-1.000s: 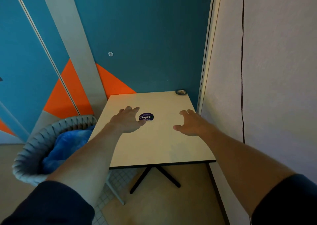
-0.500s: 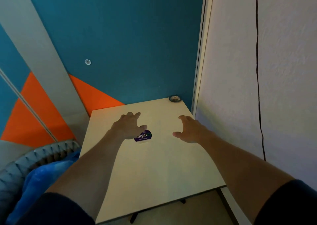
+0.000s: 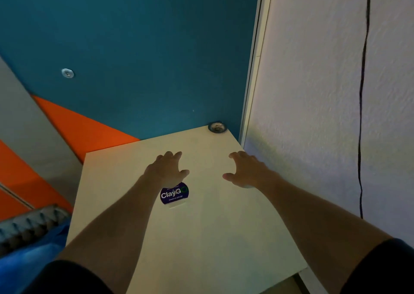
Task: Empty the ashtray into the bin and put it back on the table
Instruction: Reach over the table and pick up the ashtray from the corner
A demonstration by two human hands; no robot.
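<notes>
Both hands have advanced over the table toward its far edge. Bin, lower left, holds a blue liner. Left hand and right hand hover with fingers spread, empty. Ashtray, round with no long axis, sits upright at the far right corner; contents unclear.

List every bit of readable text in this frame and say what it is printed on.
"ClayG": large white letters on the round dark blue sticker on the table; a green ring follows, probably an "O".
Small line beneath it: too blurred to read.
Sticker's top edge: hidden under the left hand.
No other text.
</notes>
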